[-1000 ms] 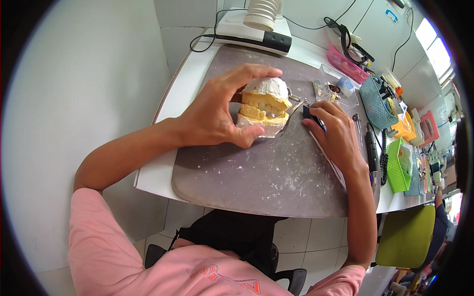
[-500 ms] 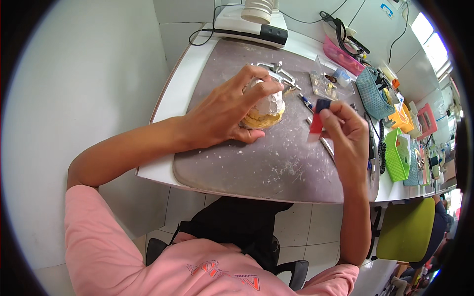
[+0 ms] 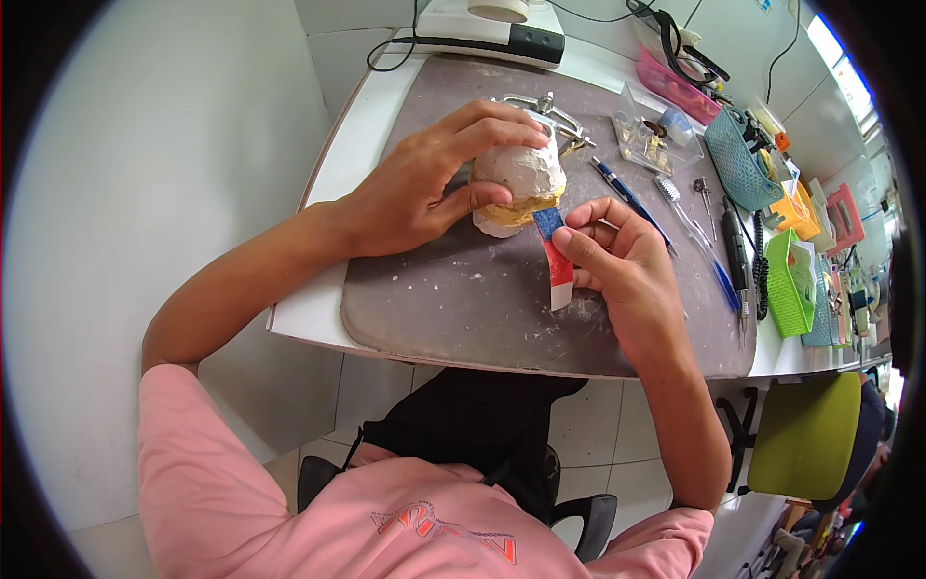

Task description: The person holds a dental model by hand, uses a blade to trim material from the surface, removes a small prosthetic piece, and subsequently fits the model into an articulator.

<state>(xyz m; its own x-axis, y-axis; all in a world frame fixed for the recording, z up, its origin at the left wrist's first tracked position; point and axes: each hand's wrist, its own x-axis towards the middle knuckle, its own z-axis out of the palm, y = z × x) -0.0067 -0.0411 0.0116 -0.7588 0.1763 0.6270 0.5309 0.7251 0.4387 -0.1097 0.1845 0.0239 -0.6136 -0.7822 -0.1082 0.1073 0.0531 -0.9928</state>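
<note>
A white and yellow plaster dental model (image 3: pixel 526 174) sits on the grey mat, mounted in a metal articulator (image 3: pixel 555 111) whose frame shows behind it. My left hand (image 3: pixel 434 179) is closed around the model, fingers over its top and thumb against the yellow band on its near side. Between thumb and fingers, my right hand (image 3: pixel 617 256) pinches a strip of articulating paper (image 3: pixel 559 267), blue at its upper end, red below and pale at the tip. The blue end reaches the model's near right edge; whether it goes between the two halves I cannot tell.
To the right lie a blue pen-like tool (image 3: pixel 627 198), a toothbrush (image 3: pixel 696 232) and a dark handpiece (image 3: pixel 738 256). A clear tray (image 3: pixel 656 135) of small parts stands behind them. Coloured baskets line the right, including a green one (image 3: pixel 791 289). A white machine (image 3: pixel 492 39) stands at the back.
My right hand has brought the paper strip leftward to the model's edge. My left thumb has moved from below the model up onto its yellow band.
</note>
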